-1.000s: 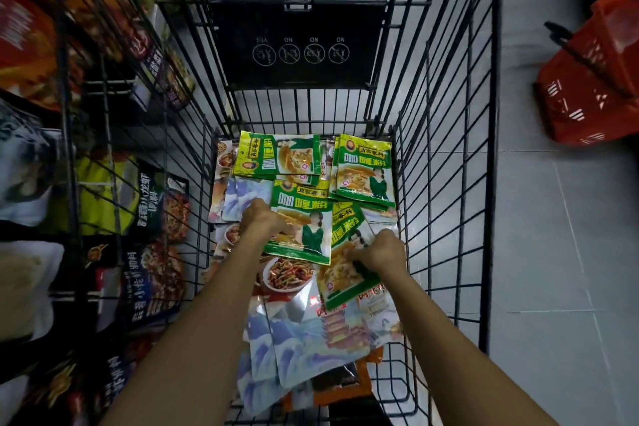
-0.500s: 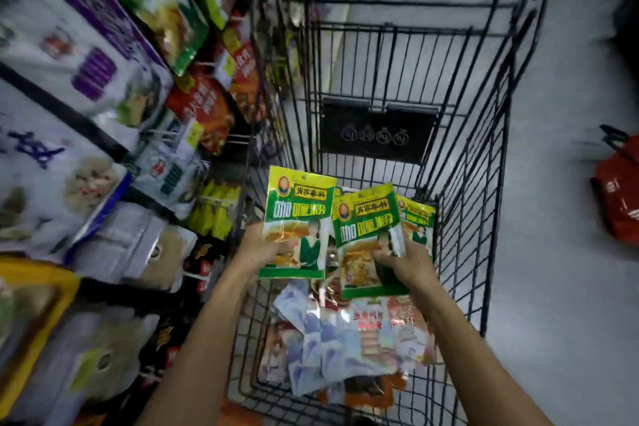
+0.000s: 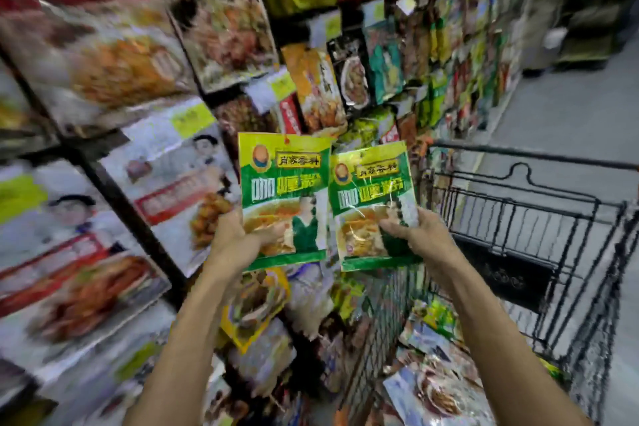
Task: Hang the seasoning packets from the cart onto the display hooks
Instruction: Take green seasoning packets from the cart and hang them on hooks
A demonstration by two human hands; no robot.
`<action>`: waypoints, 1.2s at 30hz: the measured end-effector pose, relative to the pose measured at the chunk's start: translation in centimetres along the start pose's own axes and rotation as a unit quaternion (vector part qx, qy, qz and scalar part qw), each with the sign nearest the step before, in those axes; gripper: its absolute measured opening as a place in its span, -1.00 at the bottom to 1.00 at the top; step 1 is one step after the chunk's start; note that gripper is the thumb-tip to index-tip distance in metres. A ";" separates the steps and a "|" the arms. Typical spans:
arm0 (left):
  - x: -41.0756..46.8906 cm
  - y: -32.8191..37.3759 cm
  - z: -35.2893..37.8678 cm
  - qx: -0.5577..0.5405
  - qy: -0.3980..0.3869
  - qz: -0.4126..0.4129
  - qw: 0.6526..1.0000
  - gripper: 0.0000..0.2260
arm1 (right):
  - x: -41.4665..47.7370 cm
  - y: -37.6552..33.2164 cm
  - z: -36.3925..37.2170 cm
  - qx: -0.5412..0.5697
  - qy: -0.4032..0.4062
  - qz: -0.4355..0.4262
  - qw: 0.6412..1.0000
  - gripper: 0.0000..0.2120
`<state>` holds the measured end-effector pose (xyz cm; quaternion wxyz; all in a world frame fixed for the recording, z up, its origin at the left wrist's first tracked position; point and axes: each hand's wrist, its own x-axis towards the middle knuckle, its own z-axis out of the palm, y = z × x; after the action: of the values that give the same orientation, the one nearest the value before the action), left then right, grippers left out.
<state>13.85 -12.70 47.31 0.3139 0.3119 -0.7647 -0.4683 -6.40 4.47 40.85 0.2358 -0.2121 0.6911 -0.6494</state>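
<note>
The left hand (image 3: 238,239) has its grip closed on the lower edge of a green and yellow seasoning packet (image 3: 284,190), held upright in front of the hanging display (image 3: 311,86). The right hand (image 3: 420,239) is closed the same way on the bottom of a second green packet (image 3: 371,197), just beside the first, their edges almost touching. Lower right, the black wire cart (image 3: 518,218) holds more packets (image 3: 432,367) in a loose heap. The display is blurred.
</note>
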 end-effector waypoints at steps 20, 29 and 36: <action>-23.5 12.6 -33.2 -0.041 0.396 0.111 0.911 -0.73 | -16.3 -24.1 26.2 0.067 -0.359 -0.262 0.893 -0.51; -28.9 13.3 -37.8 -0.016 0.454 0.097 0.886 -0.82 | -20.3 -26.0 33.6 0.111 -0.455 -0.194 0.862 -0.91; -28.0 13.2 -37.8 -0.039 0.453 0.081 0.887 -0.82 | -20.2 -28.6 34.7 0.150 -0.447 -0.176 0.864 -0.82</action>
<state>57.69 -5.97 67.84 0.6752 0.4150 -0.5428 -0.2781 30.18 -13.00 68.80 0.4306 -0.5598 0.3574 -0.6112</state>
